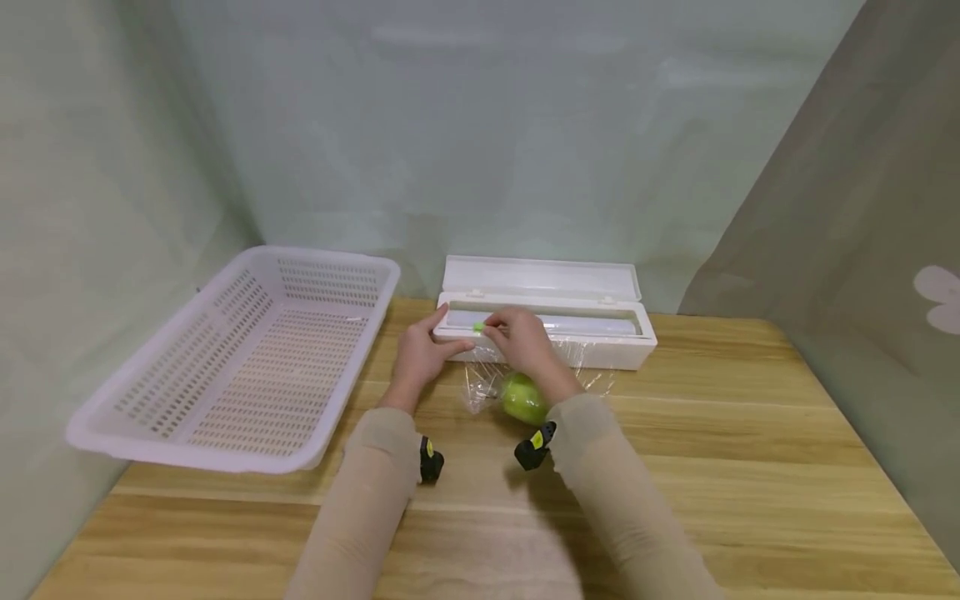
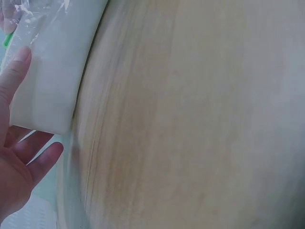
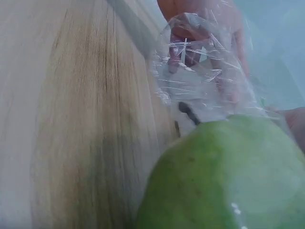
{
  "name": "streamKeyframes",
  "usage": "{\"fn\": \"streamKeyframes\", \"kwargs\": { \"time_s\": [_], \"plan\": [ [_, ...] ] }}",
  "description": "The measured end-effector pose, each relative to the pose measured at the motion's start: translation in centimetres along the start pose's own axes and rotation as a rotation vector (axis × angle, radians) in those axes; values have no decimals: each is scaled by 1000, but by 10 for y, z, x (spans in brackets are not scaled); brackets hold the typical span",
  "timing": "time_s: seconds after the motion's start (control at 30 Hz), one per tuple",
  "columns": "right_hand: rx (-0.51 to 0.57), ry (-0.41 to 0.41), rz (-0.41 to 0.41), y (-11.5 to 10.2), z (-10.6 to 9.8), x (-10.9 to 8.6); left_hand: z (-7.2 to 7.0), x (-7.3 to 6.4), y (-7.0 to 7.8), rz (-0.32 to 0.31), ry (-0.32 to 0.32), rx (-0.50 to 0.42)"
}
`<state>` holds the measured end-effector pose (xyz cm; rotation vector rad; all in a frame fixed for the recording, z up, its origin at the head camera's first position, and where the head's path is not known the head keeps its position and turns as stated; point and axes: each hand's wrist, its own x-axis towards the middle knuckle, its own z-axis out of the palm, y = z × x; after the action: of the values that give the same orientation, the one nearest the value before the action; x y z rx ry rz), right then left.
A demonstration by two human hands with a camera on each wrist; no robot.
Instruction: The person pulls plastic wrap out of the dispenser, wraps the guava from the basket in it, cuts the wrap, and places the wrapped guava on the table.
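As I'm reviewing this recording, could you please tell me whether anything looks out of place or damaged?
Nothing looks spilled or damaged. Only the clear film is untidy: it bunches in wrinkles near the dark stem of the green fruit, in front of the white box, rather than lying smooth.

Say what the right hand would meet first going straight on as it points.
The right hand would first meet the green tab on the white box; its fingertips seem to touch that tab. Past that, the left hand looks next in line, though depth is unclear.
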<state>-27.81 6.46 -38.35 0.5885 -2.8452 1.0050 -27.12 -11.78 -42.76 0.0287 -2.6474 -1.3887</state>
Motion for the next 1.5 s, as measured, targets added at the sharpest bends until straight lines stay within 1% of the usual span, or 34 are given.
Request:
{"fn": "streamKeyframes", "kwargs": {
  "time_s": [0.1, 0.23, 0.37, 0.47, 0.53, 0.67, 0.8, 1.13, 1.5],
  "plan": [
    [-47, -23, -1, -1, -3, 0, 2, -1, 0, -3, 1, -3],
    [-85, -38, -29, 0, -5, 1, 1, -2, 1, 3, 9, -10],
    [-53, -39, -45, 3, -4, 2, 1, -2, 1, -1, 9, -6],
    [-29, -25, -53, 4, -2, 1, 0, -2, 2, -1, 10, -4],
    [-31, -8, -64, 5, -1, 1, 1, -2, 2, 4, 15, -5],
    [-21, 5, -58, 7, 0, 1, 1, -2, 3, 16, 22, -6],
    [18, 2, -40, 8, 0, 0, 0, -3, 4, 15, 25, 1],
    [82, 32, -36, 12, -1, -4, -1, -3, 2, 27, 29, 15],
    [85, 34, -32, 14, -1, -3, -1, -2, 2, 27, 29, 17]
  ]
}}
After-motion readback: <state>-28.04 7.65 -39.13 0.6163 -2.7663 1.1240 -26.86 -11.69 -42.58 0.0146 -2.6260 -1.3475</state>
